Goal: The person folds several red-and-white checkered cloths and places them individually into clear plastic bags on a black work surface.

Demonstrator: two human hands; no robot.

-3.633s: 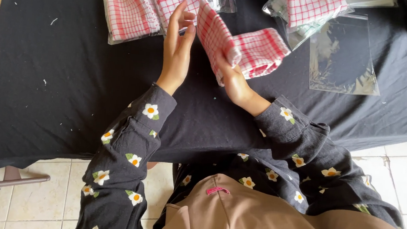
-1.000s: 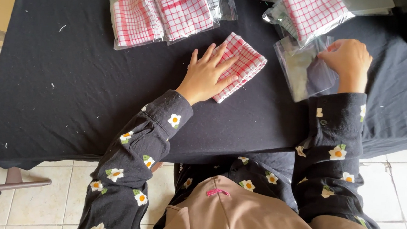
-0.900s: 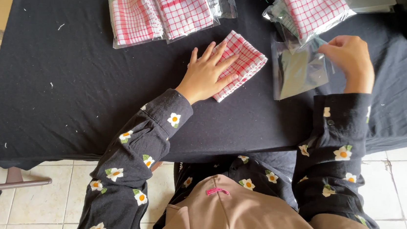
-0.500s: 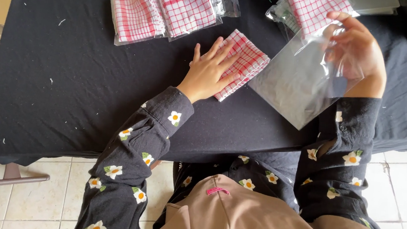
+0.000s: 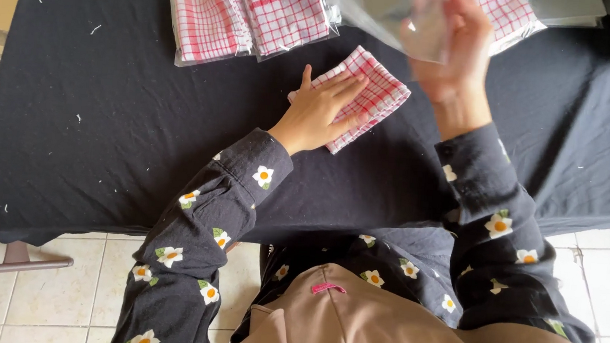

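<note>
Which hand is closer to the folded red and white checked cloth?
Left. The left hand lies flat on the folded red-and-white checked cloth; the right hand is raised above it, holding a clear plastic bag.

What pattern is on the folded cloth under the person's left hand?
The folded cloth has a red-and-white check, shown clearly in the head view, with the left hand flat on it.

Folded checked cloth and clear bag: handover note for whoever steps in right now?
Left hand: flat on the folded red-and-white checked cloth, pressing it to the black table cover.
Right hand: raised above the table, fingers gripping an empty clear plastic bag; blurred.
Done: cloth is folded; bagged checked cloths lie at the far edge.
Left: this cloth is not yet in the bag. Whether the bag's mouth is open cannot be told.
</note>
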